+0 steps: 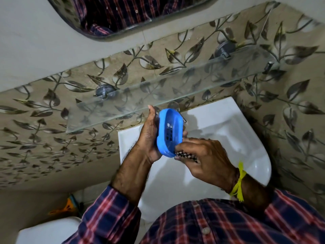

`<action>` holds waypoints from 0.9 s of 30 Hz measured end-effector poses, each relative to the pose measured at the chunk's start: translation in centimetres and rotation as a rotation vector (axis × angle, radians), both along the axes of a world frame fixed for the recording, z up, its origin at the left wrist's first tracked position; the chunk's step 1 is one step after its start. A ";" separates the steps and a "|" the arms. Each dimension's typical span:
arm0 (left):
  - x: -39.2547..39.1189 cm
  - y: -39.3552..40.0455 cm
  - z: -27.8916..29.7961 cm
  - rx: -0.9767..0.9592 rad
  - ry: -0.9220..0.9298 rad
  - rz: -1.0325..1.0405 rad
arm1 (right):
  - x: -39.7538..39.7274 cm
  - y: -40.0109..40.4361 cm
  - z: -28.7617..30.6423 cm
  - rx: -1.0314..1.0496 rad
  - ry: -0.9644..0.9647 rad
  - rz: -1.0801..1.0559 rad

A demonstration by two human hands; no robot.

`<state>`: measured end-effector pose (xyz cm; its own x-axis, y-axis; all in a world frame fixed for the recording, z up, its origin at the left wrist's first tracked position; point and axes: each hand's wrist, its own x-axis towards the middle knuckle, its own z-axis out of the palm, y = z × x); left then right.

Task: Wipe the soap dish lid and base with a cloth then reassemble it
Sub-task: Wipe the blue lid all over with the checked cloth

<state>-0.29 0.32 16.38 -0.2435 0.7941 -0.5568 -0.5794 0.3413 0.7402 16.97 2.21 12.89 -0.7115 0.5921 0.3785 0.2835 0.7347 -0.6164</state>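
Observation:
A blue plastic soap dish part point(169, 132) with drain holes in its floor is held on edge above the white sink, its hollow side facing me. My left hand point(149, 136) grips it from behind, along its left rim. My right hand point(204, 158) is closed around a bunched dark patterned cloth point(186, 155) and presses it against the lower right rim of the dish. Most of the cloth is hidden inside my fist. No second dish part shows.
A white washbasin point(228, 131) lies under my hands, with a tap point(182, 118) partly hidden behind the dish. A glass shelf point(175, 92) juts from the leaf-patterned tiled wall just above. A mirror point(123, 16) hangs higher up. A white toilet cistern point(47, 231) sits lower left.

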 end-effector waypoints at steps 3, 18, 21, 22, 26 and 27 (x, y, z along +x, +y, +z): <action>0.7 -0.6 -0.9 0.022 0.230 -0.150 | 0.0 0.4 0.8 -0.456 0.122 -0.107; 3.0 -2.6 -7.9 0.577 0.977 -0.147 | -0.8 1.7 3.2 -1.506 0.423 -0.093; 3.6 -2.7 -7.7 0.467 0.829 -0.124 | -0.7 1.2 3.0 -1.496 0.452 -0.091; 3.9 -2.8 -7.3 0.435 0.785 -0.106 | -0.8 1.1 3.0 -1.478 0.457 -0.087; 4.1 -2.5 -5.6 0.403 0.736 -0.040 | -1.1 1.1 3.1 -1.330 0.431 -0.094; 4.0 -2.4 -5.3 0.422 0.715 -0.032 | -1.2 1.1 3.1 -1.301 0.433 -0.093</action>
<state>3.74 -2.13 11.05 -0.3991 0.9142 0.0700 0.0846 -0.0393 0.9956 15.81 3.27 16.03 -0.6185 0.7257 -0.3013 -0.0899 -0.4462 -0.8904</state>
